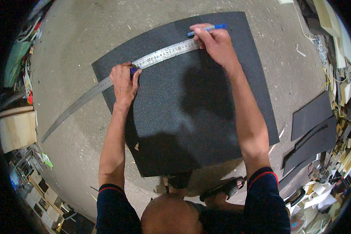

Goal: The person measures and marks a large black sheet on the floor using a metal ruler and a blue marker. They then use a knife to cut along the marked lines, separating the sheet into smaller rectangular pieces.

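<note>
A large dark speckled sheet [162, 113] lies on the floor. A long steel ruler [165, 54] crosses its upper part and runs out past the left edge. My left hand [124, 84] grips the ruler over a small blue object [133, 71], too hidden to identify, pressing against the sheet. My right hand [216, 46] holds a pen with a blue end [218, 26] at the ruler's right end, its lower fingers touching the ruler.
Several dark cut sheets [310, 117] lie at the right. Wooden boards [17, 128] stand at the left. Piled pale offcuts and scraps [325, 191] line the edges of the concrete floor [66, 50]. My sandalled foot [226, 189] is below the sheet.
</note>
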{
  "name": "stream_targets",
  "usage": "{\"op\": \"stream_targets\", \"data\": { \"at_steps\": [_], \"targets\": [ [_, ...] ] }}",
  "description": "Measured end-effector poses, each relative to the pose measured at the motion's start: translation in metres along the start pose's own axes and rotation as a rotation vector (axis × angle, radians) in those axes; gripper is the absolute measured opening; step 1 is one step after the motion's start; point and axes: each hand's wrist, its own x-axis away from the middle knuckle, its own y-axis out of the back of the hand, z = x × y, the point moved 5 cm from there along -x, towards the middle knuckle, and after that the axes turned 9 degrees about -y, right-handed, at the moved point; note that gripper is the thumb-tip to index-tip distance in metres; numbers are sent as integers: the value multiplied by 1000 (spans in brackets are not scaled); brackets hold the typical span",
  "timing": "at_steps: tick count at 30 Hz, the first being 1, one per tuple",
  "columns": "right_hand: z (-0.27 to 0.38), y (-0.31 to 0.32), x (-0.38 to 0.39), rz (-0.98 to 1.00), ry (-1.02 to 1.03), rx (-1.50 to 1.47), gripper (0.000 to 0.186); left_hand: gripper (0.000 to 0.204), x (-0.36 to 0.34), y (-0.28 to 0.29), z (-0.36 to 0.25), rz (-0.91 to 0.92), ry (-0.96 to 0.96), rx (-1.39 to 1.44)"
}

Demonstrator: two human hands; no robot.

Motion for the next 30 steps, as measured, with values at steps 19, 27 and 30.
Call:
{"op": "stream_targets", "data": {
  "at_steps": [19, 27, 30],
  "targets": [
    [-38, -10, -37, 262, -221, 112, 21, 36, -1, 2, 0, 28, -7, -16],
    [-41, -11, -40, 257, -145, 180, 26, 34, 0, 2, -1, 27, -11, -17],
    [-46, -10, -40, 231, -188, 174, 24, 34, -1, 2, -2, 26, -5, -16]
  ]
}}
